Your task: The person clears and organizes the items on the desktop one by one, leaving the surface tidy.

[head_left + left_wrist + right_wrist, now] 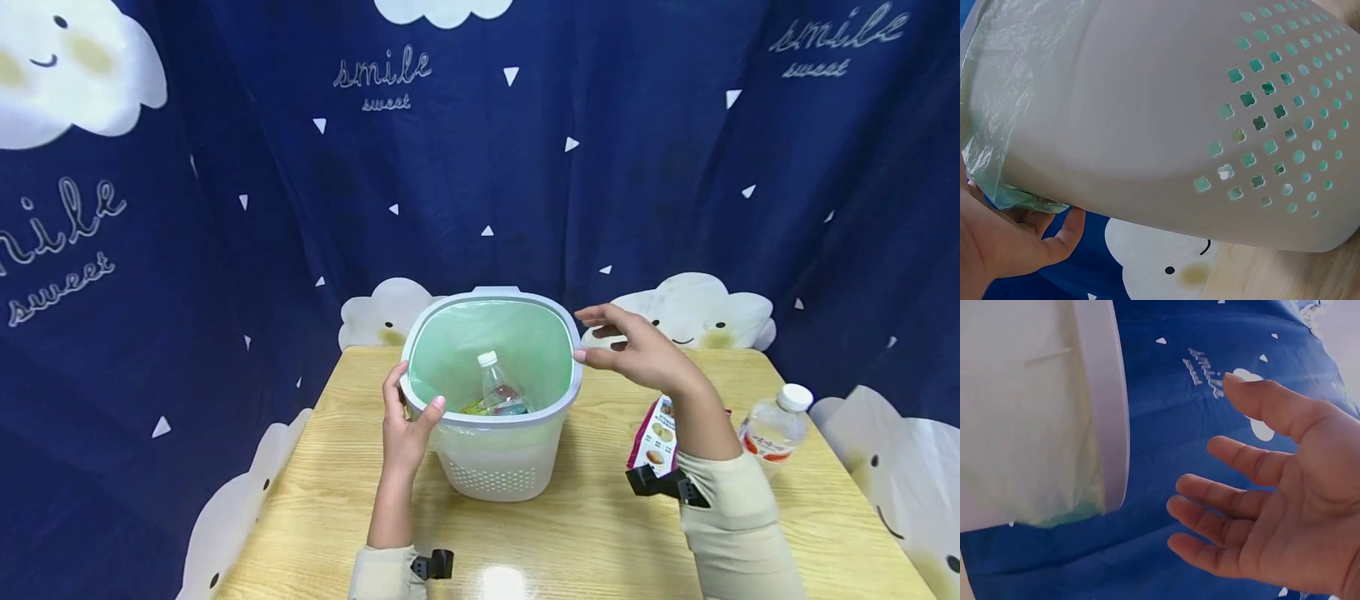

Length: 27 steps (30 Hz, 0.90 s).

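The left hand [406, 433] holds the bin [498, 467] at its left side, thumb over the front of the rim [517, 418] and fingers round the outside. The right hand [637, 354] holds nothing: its fingers are loosely spread just beside the rim's right side, apart from it in the right wrist view.

The bin stands upright on the table [585, 542]. As far as can be judged, lining it is done: a thin green bag [450, 333] covers the inside and hangs out under the rim. A clear bottle [491, 379] with a white cap leans inside. Left outside, to the right, are a packet [654, 442] and a second bottle [780, 425], so the work looks partly done.

The right forearm covers much of the packet and its sleeve the second bottle's lower part. The coloured pieces [472, 408] by the inner bottle's base are too small to name, and the bin's floor is hidden. Both wrist views cut the bin off, and neither shows its contents clearly
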Each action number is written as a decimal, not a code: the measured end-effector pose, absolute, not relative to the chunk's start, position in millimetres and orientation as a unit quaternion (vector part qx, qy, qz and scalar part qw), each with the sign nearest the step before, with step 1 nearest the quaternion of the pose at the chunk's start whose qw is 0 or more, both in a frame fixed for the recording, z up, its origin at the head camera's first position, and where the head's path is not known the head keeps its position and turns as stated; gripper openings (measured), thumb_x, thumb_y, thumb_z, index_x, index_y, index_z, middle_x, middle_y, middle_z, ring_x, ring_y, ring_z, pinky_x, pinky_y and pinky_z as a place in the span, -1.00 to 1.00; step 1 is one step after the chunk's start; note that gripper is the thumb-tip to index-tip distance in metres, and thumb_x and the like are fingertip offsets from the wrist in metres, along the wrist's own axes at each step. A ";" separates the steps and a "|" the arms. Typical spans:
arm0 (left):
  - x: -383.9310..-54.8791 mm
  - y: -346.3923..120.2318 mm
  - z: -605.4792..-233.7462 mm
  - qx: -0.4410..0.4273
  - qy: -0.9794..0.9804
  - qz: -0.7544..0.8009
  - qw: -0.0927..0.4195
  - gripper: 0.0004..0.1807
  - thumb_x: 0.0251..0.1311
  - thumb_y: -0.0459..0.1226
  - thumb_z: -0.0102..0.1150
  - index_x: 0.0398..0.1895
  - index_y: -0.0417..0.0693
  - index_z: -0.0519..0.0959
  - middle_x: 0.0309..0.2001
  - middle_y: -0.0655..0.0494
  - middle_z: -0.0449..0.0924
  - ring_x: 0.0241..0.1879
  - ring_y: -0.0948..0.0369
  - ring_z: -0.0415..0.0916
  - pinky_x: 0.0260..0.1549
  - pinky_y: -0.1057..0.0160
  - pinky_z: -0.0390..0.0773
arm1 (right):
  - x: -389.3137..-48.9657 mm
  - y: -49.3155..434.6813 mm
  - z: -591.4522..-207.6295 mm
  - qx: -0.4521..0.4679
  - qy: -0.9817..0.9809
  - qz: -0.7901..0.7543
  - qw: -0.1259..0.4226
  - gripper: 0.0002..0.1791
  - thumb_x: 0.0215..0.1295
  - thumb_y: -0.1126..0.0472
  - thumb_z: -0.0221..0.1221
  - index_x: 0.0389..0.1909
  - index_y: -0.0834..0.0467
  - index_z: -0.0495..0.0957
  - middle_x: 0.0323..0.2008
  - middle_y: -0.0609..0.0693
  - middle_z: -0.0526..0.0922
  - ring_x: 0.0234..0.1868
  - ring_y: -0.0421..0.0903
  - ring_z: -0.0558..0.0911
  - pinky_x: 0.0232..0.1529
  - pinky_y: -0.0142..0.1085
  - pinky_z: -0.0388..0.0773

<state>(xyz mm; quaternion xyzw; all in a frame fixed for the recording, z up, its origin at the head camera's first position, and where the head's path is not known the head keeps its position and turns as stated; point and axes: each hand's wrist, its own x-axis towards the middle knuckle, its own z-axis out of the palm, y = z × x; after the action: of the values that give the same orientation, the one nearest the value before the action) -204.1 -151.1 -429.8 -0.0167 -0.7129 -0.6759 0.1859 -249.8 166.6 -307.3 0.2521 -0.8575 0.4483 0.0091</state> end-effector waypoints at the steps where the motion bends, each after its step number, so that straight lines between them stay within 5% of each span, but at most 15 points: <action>1: -205.1 -151.4 -431.7 -0.016 -0.713 -0.675 0.187 -0.17 -0.03 -0.16 0.27 0.35 0.22 0.12 0.30 0.00 0.18 0.19 0.09 0.18 0.09 -0.01 0.25 | -248.6 168.9 -309.8 0.249 -0.857 0.451 0.013 -0.45 0.16 0.15 0.26 0.14 0.27 0.39 0.07 0.20 0.46 0.05 0.16 0.43 -0.02 0.04 0.40; 18: -206.8 -151.2 -434.6 -0.021 -0.713 -0.671 0.201 -0.19 -0.05 -0.13 0.28 0.32 0.27 0.15 0.28 0.02 0.21 0.18 0.10 0.19 0.07 -0.02 0.26 | -232.8 195.3 -354.2 0.225 -0.837 0.489 0.100 -0.58 0.13 0.31 0.26 0.04 0.26 0.45 -0.06 0.10 0.53 -0.06 0.07 0.50 -0.12 -0.24 0.46; 27: -196.2 -146.9 -415.4 -0.024 -0.711 -0.677 0.189 -0.16 -0.04 -0.23 0.23 0.36 0.01 0.10 0.30 -0.20 0.15 0.17 0.01 0.19 0.06 -0.05 0.27 | -223.3 209.1 -379.5 0.207 -0.827 0.502 0.145 -0.53 0.08 0.37 0.28 0.06 0.27 0.43 -0.06 0.02 0.48 -0.09 -0.06 0.48 -0.16 -0.34 0.45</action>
<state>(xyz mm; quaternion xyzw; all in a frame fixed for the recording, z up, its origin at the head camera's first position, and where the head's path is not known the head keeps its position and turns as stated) -196.2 -146.9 -415.4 -0.0243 -0.7109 -0.6769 0.1892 -223.3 209.1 -379.5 0.2074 -0.8269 0.5023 0.1448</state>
